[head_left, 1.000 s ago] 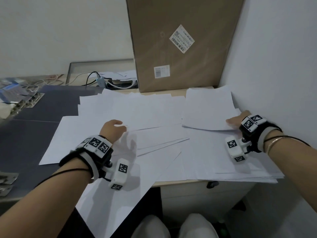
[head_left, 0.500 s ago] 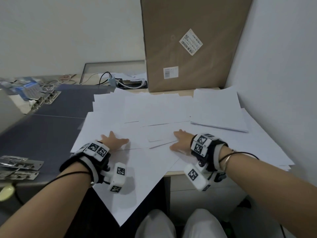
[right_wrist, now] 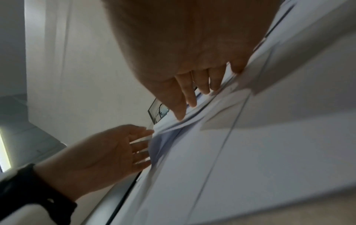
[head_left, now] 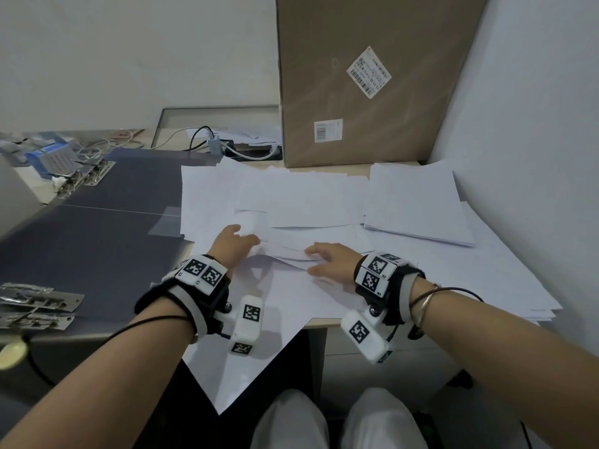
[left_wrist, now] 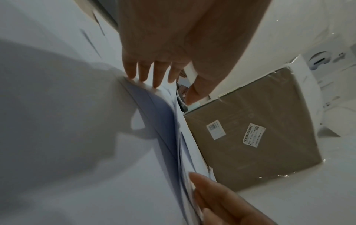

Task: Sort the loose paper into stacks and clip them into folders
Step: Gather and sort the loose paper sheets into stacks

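Observation:
Loose white sheets (head_left: 291,202) lie spread over the desk. My left hand (head_left: 235,243) and right hand (head_left: 327,260) face each other across a small bunch of sheets (head_left: 285,251) in the middle, which bulges up between them. In the left wrist view the left fingers (left_wrist: 146,76) are straight, with their tips against the bunch's edge (left_wrist: 154,106). The right fingers (right_wrist: 192,94) are also straight and press on the opposite edge of the bunch (right_wrist: 173,126). A squared-up paper stack (head_left: 418,205) lies at the right.
A tall cardboard box (head_left: 366,79) leans against the back wall. Dark folders (head_left: 97,228) cover the desk's left side, with metal clips (head_left: 35,299) at the near left and more (head_left: 84,176) farther back. Cables (head_left: 227,147) lie behind. One sheet (head_left: 246,367) overhangs the front edge.
My right hand left the stack at the right and came to the middle. The left hand slid inward toward it, and the sheets between them have bunched up.

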### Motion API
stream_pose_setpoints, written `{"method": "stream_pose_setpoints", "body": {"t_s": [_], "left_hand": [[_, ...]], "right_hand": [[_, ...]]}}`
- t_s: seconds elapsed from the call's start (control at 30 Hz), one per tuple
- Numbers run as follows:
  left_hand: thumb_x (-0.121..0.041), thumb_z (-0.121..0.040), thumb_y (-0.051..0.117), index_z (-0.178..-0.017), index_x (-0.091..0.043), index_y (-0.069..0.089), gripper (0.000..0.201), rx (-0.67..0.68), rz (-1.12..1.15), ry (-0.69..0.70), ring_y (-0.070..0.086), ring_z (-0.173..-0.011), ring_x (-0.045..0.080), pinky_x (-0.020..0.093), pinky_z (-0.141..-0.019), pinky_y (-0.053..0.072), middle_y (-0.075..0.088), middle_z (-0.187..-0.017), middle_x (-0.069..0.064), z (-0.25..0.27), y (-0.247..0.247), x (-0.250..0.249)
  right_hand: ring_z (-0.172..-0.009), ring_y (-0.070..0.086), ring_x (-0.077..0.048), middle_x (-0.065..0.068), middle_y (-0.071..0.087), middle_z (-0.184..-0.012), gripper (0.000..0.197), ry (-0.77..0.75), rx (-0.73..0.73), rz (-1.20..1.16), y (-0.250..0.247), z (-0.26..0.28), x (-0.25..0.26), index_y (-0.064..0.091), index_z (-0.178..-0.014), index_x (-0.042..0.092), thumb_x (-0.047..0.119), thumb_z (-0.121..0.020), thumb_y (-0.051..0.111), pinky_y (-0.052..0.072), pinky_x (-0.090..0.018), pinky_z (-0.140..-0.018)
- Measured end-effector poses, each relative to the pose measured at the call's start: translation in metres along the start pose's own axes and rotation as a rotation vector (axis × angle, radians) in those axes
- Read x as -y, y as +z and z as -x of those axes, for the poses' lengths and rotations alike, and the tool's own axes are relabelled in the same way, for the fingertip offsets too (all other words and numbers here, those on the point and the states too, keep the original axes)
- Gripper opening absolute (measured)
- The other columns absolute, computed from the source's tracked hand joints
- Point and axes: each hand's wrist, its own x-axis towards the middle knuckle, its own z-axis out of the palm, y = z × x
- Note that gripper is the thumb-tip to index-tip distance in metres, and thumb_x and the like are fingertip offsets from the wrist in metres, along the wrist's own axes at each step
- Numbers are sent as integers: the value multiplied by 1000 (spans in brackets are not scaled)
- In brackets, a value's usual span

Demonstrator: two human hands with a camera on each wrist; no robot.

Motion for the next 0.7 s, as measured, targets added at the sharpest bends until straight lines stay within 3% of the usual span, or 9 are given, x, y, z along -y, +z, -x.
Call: {"method": "stream_pose_setpoints", "body": {"t_s": [0.07,0.13,0.27,0.37,0.47,0.53,0.7], "left_hand": [[-16,-90,58,-144,-7,37,58,-35,-90,14,36,-137,27,34,-109,30,36,-150,10,-3,-4,-1],[-19,-91,57,-143,-6,38,57,-46,-195,6,36,-137,28,35,-109,30,36,-151,11,-7,-10,1],[-32,-86,56,-146,-14,34,66,-157,-375,-65,34,-136,34,46,-110,32,37,-149,13,-20,-30,4],[-32,-85,58,-145,-10,31,69,-266,-417,-152,26,-140,36,50,-112,28,29,-151,17,-32,-50,8],[-22,-78,63,-127,0,51,55,-263,-255,-141,56,-111,36,41,-91,48,58,-127,19,-49,-61,12],[-18,-80,65,-123,3,54,49,-251,-192,-116,61,-98,33,35,-79,47,64,-115,14,-60,-64,13],[-33,-86,65,-127,8,52,59,-230,-99,-184,61,-102,36,33,-72,39,62,-115,22,-67,-70,4]], "right_hand": [[-135,39,-18,-1,42,-146,46,11,-96,-29,-9,0,-3,48,-134,21,23,-89,59,30,-26,-106],[-134,39,-18,1,43,-144,47,33,-166,2,-17,-2,-7,47,-134,22,22,-89,59,31,-25,-104],[-143,21,-22,-5,27,-153,65,160,-58,175,-24,-3,-10,26,-146,15,25,-90,56,24,-31,-111],[-144,13,-27,-12,20,-154,69,204,-17,202,-22,-3,-11,21,-147,9,31,-91,54,20,-35,-113],[-147,2,-26,-8,9,-158,76,205,-5,204,-19,-6,-12,11,-150,12,34,-92,54,14,-35,-116],[-148,-2,-24,-5,2,-160,75,197,15,230,-19,-8,-11,9,-151,15,34,-93,52,12,-36,-116],[-148,-4,-21,-4,3,-160,68,145,37,186,-17,-13,-4,16,-149,12,24,-93,52,11,-36,-118]]}}
